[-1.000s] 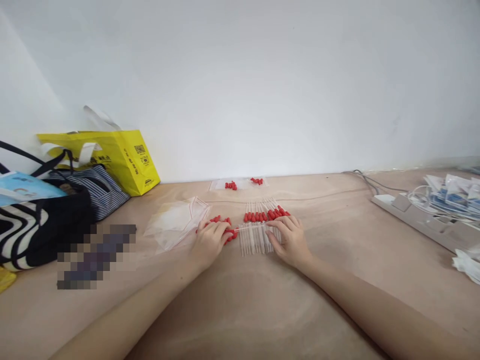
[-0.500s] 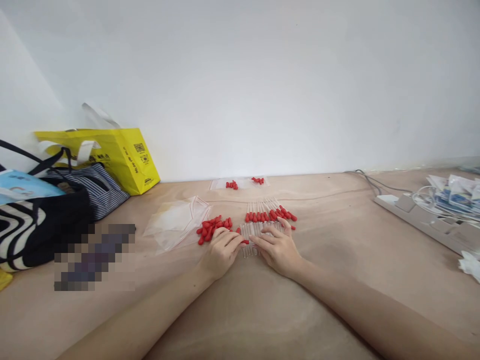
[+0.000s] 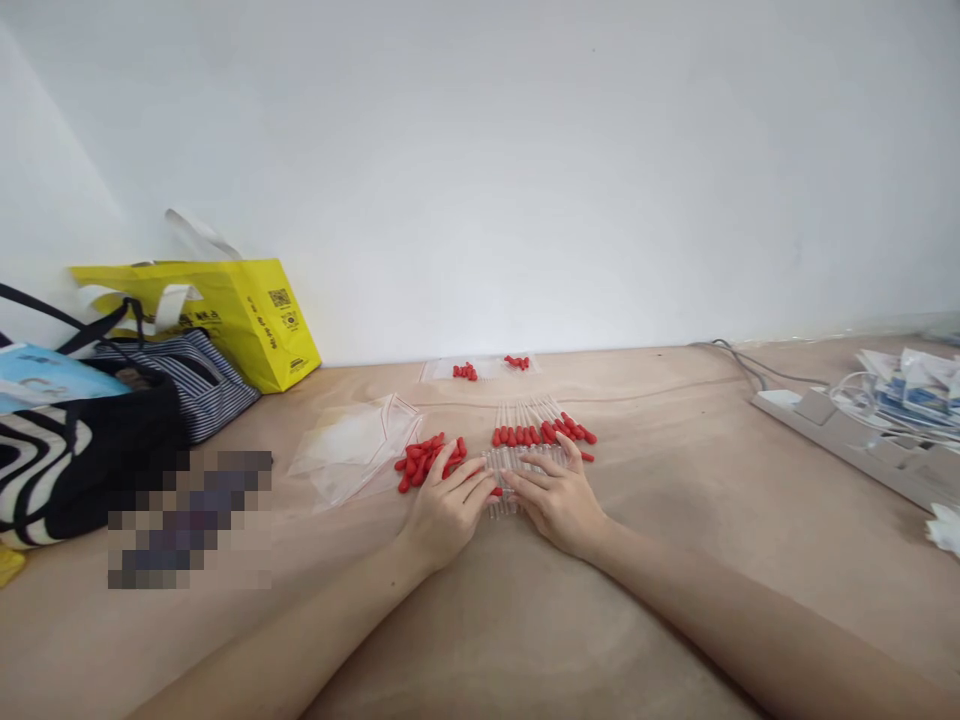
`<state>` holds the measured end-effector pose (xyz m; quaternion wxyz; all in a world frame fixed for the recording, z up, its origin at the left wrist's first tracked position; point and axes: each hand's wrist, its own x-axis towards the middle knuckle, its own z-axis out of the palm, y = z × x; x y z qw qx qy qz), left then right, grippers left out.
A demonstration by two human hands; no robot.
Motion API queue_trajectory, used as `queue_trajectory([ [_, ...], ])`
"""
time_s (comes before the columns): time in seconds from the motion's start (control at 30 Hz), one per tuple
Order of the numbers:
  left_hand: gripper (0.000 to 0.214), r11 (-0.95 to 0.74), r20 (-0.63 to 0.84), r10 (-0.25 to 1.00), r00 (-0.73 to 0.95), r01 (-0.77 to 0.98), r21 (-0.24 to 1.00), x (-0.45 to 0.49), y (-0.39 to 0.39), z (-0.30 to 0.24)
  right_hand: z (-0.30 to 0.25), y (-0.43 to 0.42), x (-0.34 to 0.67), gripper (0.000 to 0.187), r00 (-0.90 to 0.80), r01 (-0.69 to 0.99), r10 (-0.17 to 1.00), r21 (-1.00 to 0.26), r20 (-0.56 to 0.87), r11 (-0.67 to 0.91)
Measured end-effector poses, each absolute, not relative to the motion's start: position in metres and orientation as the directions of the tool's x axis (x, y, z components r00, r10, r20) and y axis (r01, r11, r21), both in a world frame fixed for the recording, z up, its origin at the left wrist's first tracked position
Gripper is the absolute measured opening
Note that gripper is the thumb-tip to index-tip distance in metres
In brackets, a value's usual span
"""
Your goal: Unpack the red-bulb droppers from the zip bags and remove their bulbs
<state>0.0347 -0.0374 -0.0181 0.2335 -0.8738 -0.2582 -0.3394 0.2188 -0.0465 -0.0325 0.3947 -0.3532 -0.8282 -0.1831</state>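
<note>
A row of clear glass dropper tubes (image 3: pixel 517 462) with red rubber bulbs (image 3: pixel 541 433) lies on the tan table. A loose heap of red bulbs (image 3: pixel 424 460) sits to its left. My left hand (image 3: pixel 448 508) and my right hand (image 3: pixel 559 498) meet at the near end of the tubes, fingertips pinched together on one tube with a red bulb (image 3: pixel 495 491) between them. Which hand holds which part is too small to tell.
Empty clear plastic bags (image 3: pixel 352 446) lie left of the heap. Small bags with red bulbs (image 3: pixel 480 370) rest by the wall. A yellow bag (image 3: pixel 225 310) and striped bags (image 3: pixel 112 420) stand at left. A power strip (image 3: pixel 847 430) with cables and packets lies at right.
My left hand left the heap of red bulbs and came right to meet my right hand at the near end of the tubes. The heap now lies uncovered.
</note>
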Motion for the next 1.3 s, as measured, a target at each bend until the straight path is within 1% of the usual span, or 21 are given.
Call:
queue_trajectory([
  [0.17,0.016,-0.739,0.688,0.29,0.666,0.612,-0.281,0.034,-0.036,-0.018,-0.034,-0.046,0.221,0.015,-0.468,0.711,0.433,0.036,0.771,0.703],
  [0.33,0.019,-0.736,0.638,0.308,0.706,0.602,-0.31,0.031,-0.039,-0.015,-0.032,-0.048,0.223,0.019,-0.491,0.693,0.396,0.072,0.776,0.717],
  [0.5,0.017,-0.73,0.636,0.289,0.716,0.594,-0.338,0.03,-0.042,-0.011,-0.031,-0.05,0.223,0.021,-0.503,0.689,0.373,0.102,0.779,0.718],
  [0.67,0.021,-0.74,0.629,0.276,0.727,0.578,-0.344,0.028,-0.045,-0.008,-0.029,-0.052,0.223,0.021,-0.509,0.662,0.358,0.09,0.783,0.744],
  [0.87,0.024,-0.764,0.618,0.266,0.74,0.553,-0.333,0.026,-0.044,-0.009,-0.028,-0.053,0.224,0.013,-0.52,0.64,0.323,0.111,0.791,0.761],
  [0.97,0.025,-0.785,0.644,0.24,0.726,0.536,-0.311,0.025,-0.043,-0.01,-0.026,-0.054,0.225,0.014,-0.535,0.632,0.31,0.128,0.786,0.765],
  [1.1,0.026,-0.797,0.662,0.248,0.707,0.538,-0.276,0.025,-0.043,-0.01,-0.024,-0.055,0.226,0.017,-0.54,0.619,0.299,0.131,0.787,0.774],
  [1.3,0.028,-0.799,0.658,0.241,0.714,0.531,-0.284,0.026,-0.046,-0.009,-0.023,-0.056,0.224,0.017,-0.539,0.602,0.279,0.132,0.795,0.788],
])
